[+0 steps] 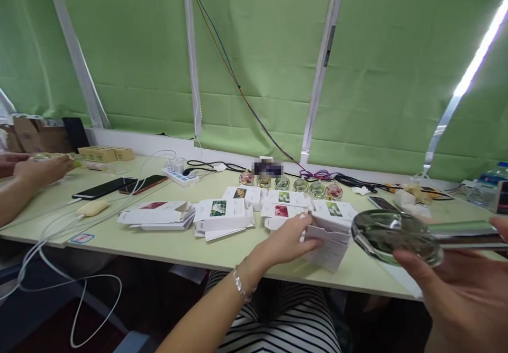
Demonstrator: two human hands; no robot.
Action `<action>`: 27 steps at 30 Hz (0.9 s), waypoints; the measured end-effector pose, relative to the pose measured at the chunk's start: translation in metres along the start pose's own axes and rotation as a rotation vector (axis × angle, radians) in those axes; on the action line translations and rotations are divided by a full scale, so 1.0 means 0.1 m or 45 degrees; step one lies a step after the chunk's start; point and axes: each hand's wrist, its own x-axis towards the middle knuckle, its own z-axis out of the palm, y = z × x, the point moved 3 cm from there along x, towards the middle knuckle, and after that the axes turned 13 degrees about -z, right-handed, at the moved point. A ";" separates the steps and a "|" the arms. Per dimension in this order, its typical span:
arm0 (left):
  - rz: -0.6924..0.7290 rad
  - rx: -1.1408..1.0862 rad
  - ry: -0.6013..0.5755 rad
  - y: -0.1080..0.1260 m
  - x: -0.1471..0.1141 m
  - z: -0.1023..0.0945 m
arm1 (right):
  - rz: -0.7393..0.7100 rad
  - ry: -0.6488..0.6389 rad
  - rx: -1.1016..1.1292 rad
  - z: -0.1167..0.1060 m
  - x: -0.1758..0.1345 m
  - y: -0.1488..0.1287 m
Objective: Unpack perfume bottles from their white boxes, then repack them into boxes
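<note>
My left hand (288, 241), a silver bracelet at its wrist, grips a small white carton (329, 239) by its left side. The carton stands tilted at the table's front edge, and a flap hangs down toward me. On the right, close to the camera, my right hand (464, 289) holds a round, clear greenish glass bottle (391, 231) with a long silver cap (460, 232). The thumb presses on the glass. Beside my left hand lies a white carton with a pink flower picture (281, 211). More flower-printed cartons (220, 213) lie to its left.
Several round glass bottles (300, 185) stand in a row behind the cartons. Phones (105, 187), white cables (137, 186) and a power strip (180, 177) occupy the left. Another person's hands (42, 169) work at far left. A phone (384, 204) lies behind the held bottle.
</note>
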 end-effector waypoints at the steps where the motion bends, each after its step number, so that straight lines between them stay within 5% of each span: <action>1: -0.042 0.014 0.040 -0.02 -0.11 -0.04 | -0.043 0.041 -0.007 0.07 -0.01 -0.01; 7: -0.211 0.128 0.198 -0.05 -0.72 -0.35 | -0.155 -0.180 0.251 0.63 -0.24 0.04; 12: -0.168 -0.057 0.291 -0.08 -0.77 -0.33 | -0.248 -0.401 0.566 0.94 -0.28 0.04; 19: -0.316 -0.263 0.336 -0.14 -0.74 -0.27 | -0.180 -0.728 0.648 0.99 -0.42 0.23; 27: -0.244 -0.161 0.417 -0.24 -0.80 -0.23 | -0.022 -0.588 0.612 1.04 -0.32 0.36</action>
